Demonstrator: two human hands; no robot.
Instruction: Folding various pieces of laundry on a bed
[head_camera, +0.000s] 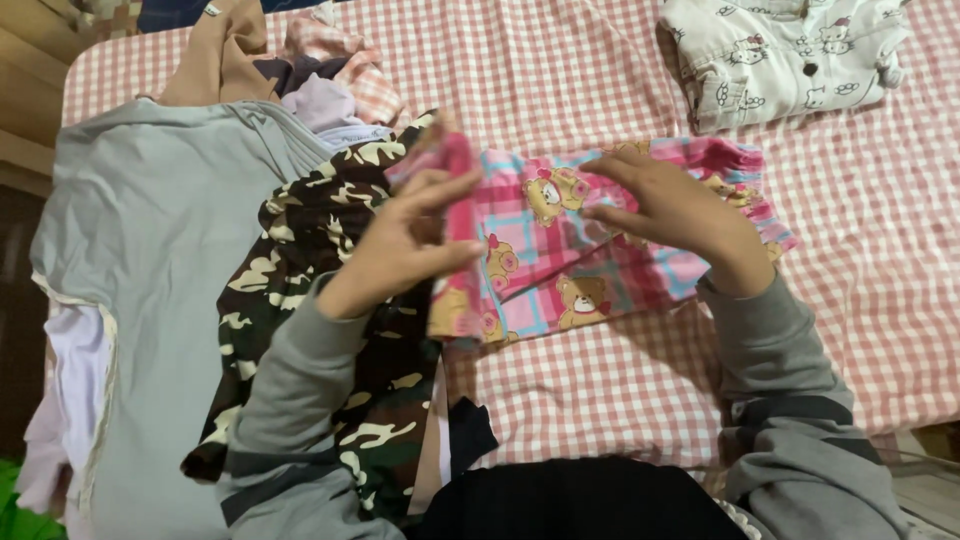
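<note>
The left hand (405, 245) pinches the soft, light pink bear-print garment (560, 250) (best gripped at its edges), while the right hand (670, 205) presses it flat, fingers together.

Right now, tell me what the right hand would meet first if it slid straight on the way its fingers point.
The right hand points left across the pink bear-print garment. Going straight on, its fingers would probably first meet the left hand, which pinches the folded left edge of that garment. How high either hand sits is unclear.
</note>
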